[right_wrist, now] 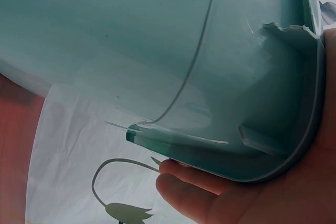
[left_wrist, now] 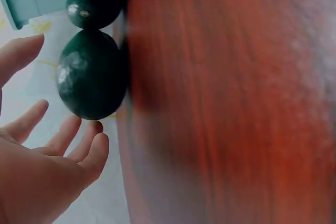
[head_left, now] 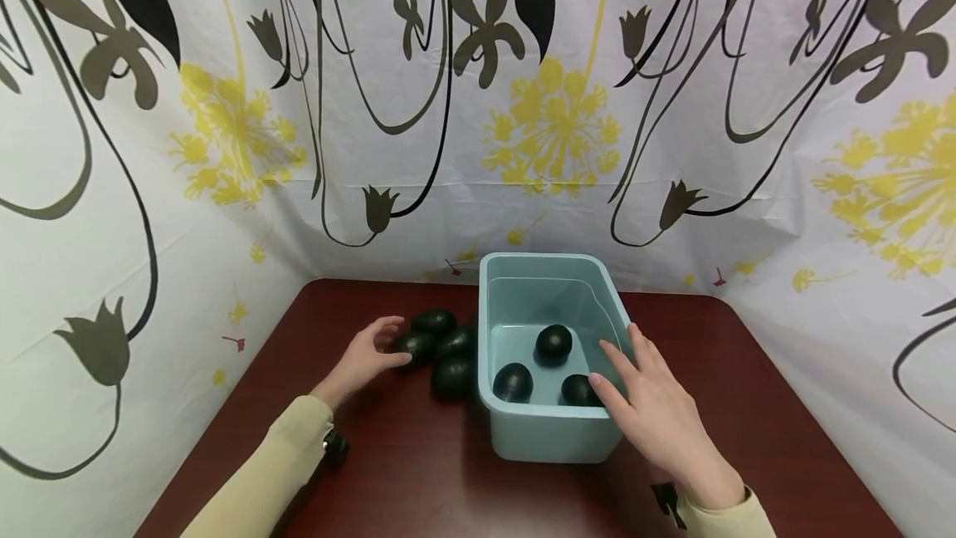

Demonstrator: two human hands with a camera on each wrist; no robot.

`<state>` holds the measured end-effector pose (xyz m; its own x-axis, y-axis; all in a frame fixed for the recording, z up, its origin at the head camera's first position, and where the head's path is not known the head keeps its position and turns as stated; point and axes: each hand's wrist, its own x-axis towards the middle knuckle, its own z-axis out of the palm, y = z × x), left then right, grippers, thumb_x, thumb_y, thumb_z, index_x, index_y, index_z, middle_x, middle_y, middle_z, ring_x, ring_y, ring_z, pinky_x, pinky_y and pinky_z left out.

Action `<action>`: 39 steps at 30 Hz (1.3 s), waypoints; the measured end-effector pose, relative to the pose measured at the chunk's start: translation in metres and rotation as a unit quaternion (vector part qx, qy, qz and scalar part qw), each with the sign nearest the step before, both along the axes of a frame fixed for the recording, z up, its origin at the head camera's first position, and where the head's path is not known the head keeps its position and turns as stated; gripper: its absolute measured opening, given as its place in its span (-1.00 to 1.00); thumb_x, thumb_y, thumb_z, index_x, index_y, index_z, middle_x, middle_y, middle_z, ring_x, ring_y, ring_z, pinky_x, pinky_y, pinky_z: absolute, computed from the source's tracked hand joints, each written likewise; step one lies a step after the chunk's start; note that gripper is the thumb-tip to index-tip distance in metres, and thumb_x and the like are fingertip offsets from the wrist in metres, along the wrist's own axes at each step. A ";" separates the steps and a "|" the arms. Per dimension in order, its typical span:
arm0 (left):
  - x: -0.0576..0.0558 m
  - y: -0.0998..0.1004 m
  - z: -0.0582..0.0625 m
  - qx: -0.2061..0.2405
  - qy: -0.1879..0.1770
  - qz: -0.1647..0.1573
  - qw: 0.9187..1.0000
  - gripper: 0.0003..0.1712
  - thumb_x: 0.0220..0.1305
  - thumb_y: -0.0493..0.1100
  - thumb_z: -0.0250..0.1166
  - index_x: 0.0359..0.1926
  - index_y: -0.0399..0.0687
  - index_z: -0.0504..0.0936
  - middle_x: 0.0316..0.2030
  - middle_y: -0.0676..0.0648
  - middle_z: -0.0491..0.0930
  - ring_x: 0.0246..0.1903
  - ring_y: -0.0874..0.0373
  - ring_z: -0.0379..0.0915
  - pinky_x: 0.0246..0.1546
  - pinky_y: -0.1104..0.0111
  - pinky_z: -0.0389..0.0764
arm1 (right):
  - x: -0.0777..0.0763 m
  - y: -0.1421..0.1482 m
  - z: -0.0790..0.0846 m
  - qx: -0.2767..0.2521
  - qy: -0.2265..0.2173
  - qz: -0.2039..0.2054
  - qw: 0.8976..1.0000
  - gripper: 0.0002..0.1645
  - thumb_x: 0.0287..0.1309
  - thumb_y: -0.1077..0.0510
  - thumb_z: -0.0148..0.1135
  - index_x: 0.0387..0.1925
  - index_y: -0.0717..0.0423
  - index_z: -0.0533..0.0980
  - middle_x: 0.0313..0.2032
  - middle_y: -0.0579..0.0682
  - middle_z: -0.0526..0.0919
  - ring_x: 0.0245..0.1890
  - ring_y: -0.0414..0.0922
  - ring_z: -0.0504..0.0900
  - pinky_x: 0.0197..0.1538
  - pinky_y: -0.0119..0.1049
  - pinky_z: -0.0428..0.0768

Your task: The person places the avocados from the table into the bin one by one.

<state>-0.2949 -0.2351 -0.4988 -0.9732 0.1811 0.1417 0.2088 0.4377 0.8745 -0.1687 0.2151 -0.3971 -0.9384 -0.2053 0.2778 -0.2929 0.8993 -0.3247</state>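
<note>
The left hand has its fingers bent loosely, thumb and fingertips apart, at the left end of a smooth, dark-green oval fruit on a reddish-brown wood-grain bench. In the left wrist view the fingertips are right by the end of that fruit; whether they touch it I cannot tell. Three more dark-green fruits lie just to the right of it, bunched together, between the left hand and a pale blue-green plastic bin with rounded corners.

The right hand is at the bin's right rim, near the front corner, thumb and fingers spread apart. Three dark-green fruits are inside: one toward the middle, one at the front left, and one at the front right, partly hidden, near the right thumb.

Counted: four fruits on the bench, three in the bin, seven visible in all; one bin; two hands.
</note>
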 end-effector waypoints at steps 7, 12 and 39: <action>-0.003 0.004 -0.011 -0.059 0.000 0.015 0.998 -0.12 0.08 0.03 0.58 0.40 0.04 0.41 0.31 -0.13 0.41 0.30 -0.12 0.33 0.20 -0.08 0.41 | 0.000 0.001 -0.001 -0.003 0.001 0.003 1.000 -0.14 0.43 -0.42 -0.11 0.48 0.04 0.31 0.56 0.24 -0.10 0.51 0.27 -0.01 0.14 0.41 0.36; -0.007 0.008 -0.012 -0.102 0.007 0.018 0.995 -0.10 0.07 0.09 0.57 0.39 0.03 0.40 0.30 -0.16 0.39 0.28 -0.14 0.34 0.18 -0.10 0.40 | 0.001 0.001 0.000 -0.002 0.000 0.001 1.000 -0.14 0.43 -0.42 -0.12 0.48 0.04 0.30 0.56 0.24 -0.11 0.50 0.27 -0.02 0.14 0.41 0.36; -0.012 0.018 -0.007 -0.151 0.025 0.050 0.987 -0.17 -0.02 -0.08 0.63 0.29 -0.04 0.48 0.17 -0.13 0.53 0.13 -0.11 0.47 0.08 -0.04 0.50 | 0.001 0.000 0.000 -0.001 -0.001 -0.002 1.000 -0.15 0.43 -0.41 -0.11 0.47 0.03 0.32 0.56 0.23 -0.09 0.50 0.27 0.01 0.11 0.41 0.38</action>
